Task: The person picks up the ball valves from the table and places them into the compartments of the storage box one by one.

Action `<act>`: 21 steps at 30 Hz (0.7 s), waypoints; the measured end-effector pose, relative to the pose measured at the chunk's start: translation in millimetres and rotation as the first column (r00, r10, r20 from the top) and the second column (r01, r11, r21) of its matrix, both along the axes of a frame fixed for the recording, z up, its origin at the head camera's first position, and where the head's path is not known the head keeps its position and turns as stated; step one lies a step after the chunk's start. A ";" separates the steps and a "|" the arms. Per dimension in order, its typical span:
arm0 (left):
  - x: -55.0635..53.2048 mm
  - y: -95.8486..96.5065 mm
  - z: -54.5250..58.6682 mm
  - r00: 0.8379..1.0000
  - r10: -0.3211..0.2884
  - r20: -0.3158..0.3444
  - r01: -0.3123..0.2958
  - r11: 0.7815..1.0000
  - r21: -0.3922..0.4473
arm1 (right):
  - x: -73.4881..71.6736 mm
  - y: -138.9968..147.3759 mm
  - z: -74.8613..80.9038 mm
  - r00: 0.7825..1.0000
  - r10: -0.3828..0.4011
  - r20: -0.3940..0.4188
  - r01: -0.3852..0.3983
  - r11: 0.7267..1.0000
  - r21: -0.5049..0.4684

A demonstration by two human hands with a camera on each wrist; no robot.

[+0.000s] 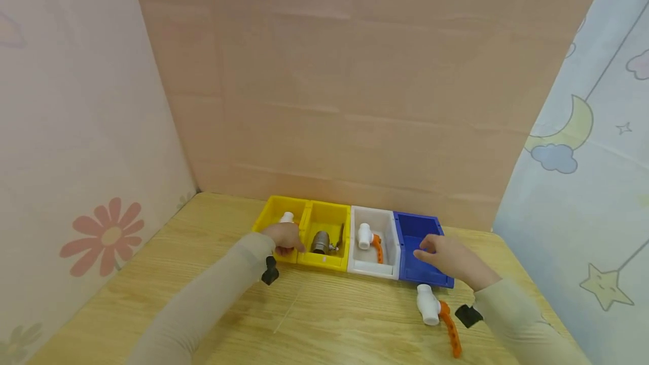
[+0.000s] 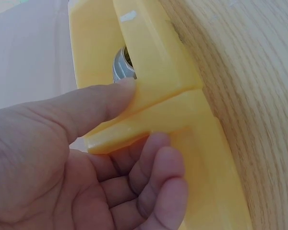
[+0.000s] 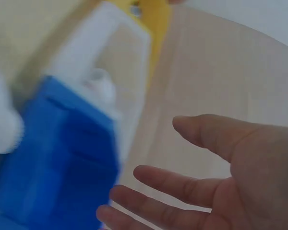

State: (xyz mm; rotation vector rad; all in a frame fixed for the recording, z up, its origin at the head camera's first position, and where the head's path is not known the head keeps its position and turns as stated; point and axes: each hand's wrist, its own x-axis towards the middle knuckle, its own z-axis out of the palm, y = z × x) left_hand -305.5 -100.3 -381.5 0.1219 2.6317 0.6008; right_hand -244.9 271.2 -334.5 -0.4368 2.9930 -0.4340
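My left hand (image 1: 284, 236) is at the front of the two yellow bins. Its thumb lies over one side of the adjoining walls and its curled fingers the other, so it pinches the left yellow bin (image 1: 267, 216) and the right yellow bin (image 1: 329, 210) where they meet. A metal ball valve (image 1: 320, 242) lies in the right one; a white valve (image 1: 287, 217) in the left is partly hidden by the hand. My right hand (image 1: 451, 257), fingers spread and holding nothing, hovers over the blue bin (image 1: 416, 224).
Between the yellow and blue bins stands a white bin (image 1: 372, 269), holding a white valve with an orange handle (image 1: 376, 246). Another white valve (image 1: 428, 305) with an orange handle lies on the wooden table (image 1: 304, 320) before the blue bin. A brown-covered wall (image 1: 345, 100) rises behind.
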 end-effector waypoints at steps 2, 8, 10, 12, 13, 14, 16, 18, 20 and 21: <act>-0.3 0.2 -1.4 1.000 0.000 0.000 0.000 1.000 -0.003 | 5.4 4.4 -14.2 0.999 -0.020 0.039 0.019 1.000 0.012; -3.8 0.5 -2.6 1.000 -0.001 0.002 0.001 1.000 0.007 | 16.8 13.1 -38.0 0.992 -0.074 0.101 0.075 0.997 -0.003; -5.0 0.0 -2.5 1.000 -0.001 0.003 0.001 1.000 0.007 | 18.5 14.2 -40.2 0.989 -0.083 0.119 0.084 0.996 -0.005; -5.9 -0.7 -2.5 1.000 -0.008 0.001 0.008 1.000 -0.001 | 18.9 14.9 -41.4 0.989 -0.080 0.127 0.081 0.997 -0.002; -5.9 -0.9 -2.3 1.000 -0.012 -0.002 0.012 1.000 -0.006 | 19.2 15.2 -42.1 0.989 -0.079 0.125 0.080 0.997 0.001; -5.9 -1.2 -2.2 1.000 -0.015 -0.005 0.015 1.000 -0.010 | 19.4 15.5 -42.8 0.989 -0.080 0.126 0.080 0.997 0.011; -5.6 -1.2 -2.0 1.000 -0.018 -0.007 0.018 1.000 -0.012 | 19.6 16.0 -44.5 0.987 -0.091 0.135 0.088 0.996 0.029; -5.1 -1.0 -2.0 1.000 -0.017 -0.002 0.017 1.000 -0.008 | 19.8 16.6 -47.0 0.984 -0.104 0.146 0.097 0.994 0.055; -4.5 -0.6 -2.1 1.000 -0.012 0.004 0.012 1.000 0.000 | 20.7 16.9 -49.5 0.979 -0.120 0.163 0.109 0.991 0.075; -4.3 -0.4 -2.1 1.000 -0.012 0.005 0.012 1.000 0.001 | 21.1 16.9 -50.7 0.978 -0.124 0.169 0.112 0.991 0.080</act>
